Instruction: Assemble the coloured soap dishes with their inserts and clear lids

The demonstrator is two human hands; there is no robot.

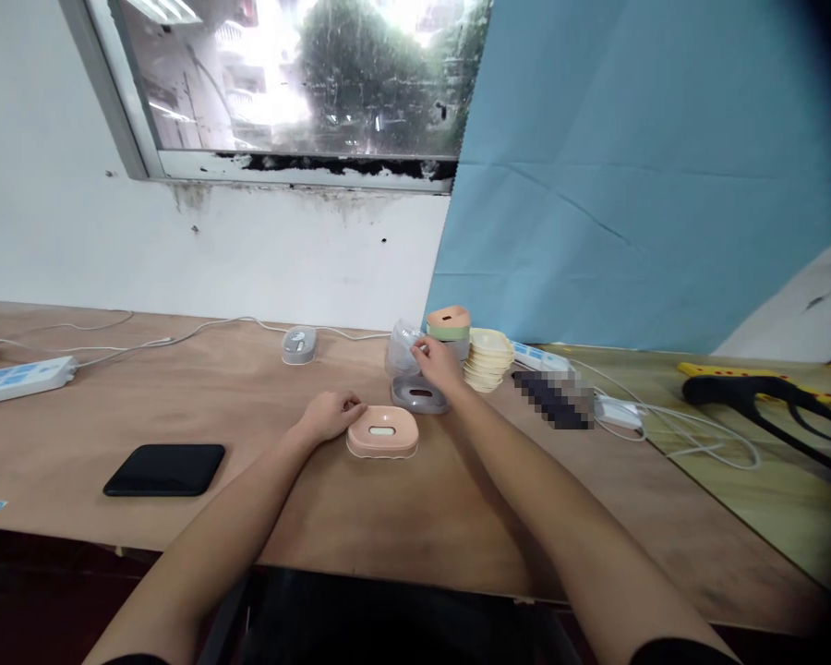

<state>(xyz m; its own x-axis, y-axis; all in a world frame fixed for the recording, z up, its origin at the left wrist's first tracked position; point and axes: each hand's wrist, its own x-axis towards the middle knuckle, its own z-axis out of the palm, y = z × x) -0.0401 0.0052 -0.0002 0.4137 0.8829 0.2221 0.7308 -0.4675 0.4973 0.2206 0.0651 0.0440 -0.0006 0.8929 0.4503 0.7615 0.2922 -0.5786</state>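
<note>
A pink rounded soap dish (396, 430) with a slot in its middle sits on the table in front of me. My left hand (329, 415) rests at its left edge, fingers curled and touching the rim. Farther back, my right hand (438, 360) is closed, thumb and fingers pinching at a crumpled-looking clear plastic piece (400, 351). Just below it lies a grey soap dish (415, 395), partly behind my right forearm. Behind the right hand, dishes in orange, green and grey form a pile (449, 320). Beside them stands a stack of cream trays (491, 349).
A small grey dish (299, 344) stands near the wall. At left lie a black flat case (164, 469) and a white power strip (24, 380). Cables, a white adapter (618, 411) and a yellow strip (754, 382) are at right. The table's front edge runs close to me.
</note>
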